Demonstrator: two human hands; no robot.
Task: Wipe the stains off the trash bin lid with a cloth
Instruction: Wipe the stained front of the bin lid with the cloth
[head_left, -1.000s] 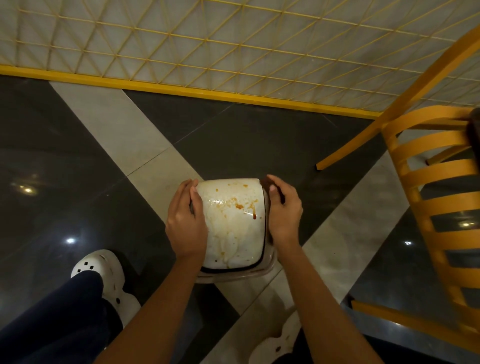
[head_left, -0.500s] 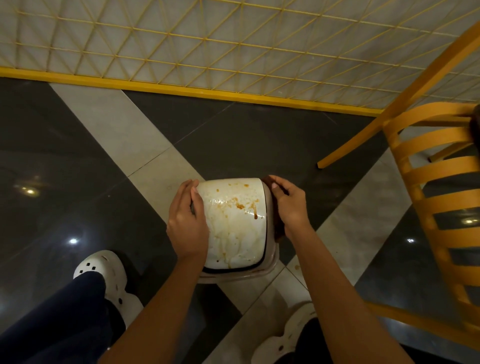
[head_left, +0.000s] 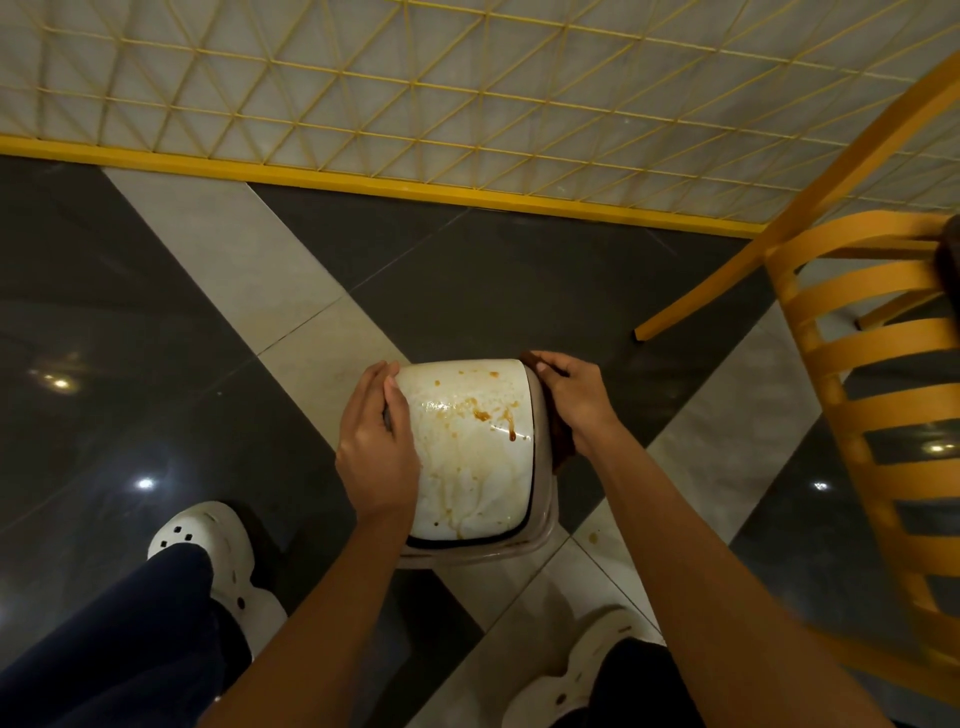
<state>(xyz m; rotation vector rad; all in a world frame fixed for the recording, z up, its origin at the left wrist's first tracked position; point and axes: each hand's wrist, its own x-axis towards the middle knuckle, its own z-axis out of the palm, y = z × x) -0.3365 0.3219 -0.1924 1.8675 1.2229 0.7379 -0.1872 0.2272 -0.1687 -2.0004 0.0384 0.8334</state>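
1. Trash bin lid (head_left: 470, 447): white, domed, sits on its bin on the floor (head_left: 519, 291), directly below the camera, between the person's two feet.
2. Stains: orange-brown spots and a short drip on the far half of the lid; pale streaks and smears run down the near half.
3. Left hand (head_left: 376, 447): laid over the lid's left edge, fingers curled over the side, thumb on the top surface. It clasps the lid's side.
4. Right hand (head_left: 574, 402): pressed against the right side of the bin, fingers closed around a dark brown cloth (head_left: 561, 441). Cloth shows above the fingertips and below the palm; it appears to touch the bin's side wall, though the contact is partly hidden by the hand.
5. Floor: dark glossy tiles crossed by pale diagonal bands; ceiling lights reflect in it.
6. White clogs (head_left: 208, 540) on both feet, dark trouser legs above.
7. Yellow slatted chair (head_left: 872, 364) stands at right, apart from the bin.
8. Yellow lattice panel (head_left: 467, 93) runs along the far side.
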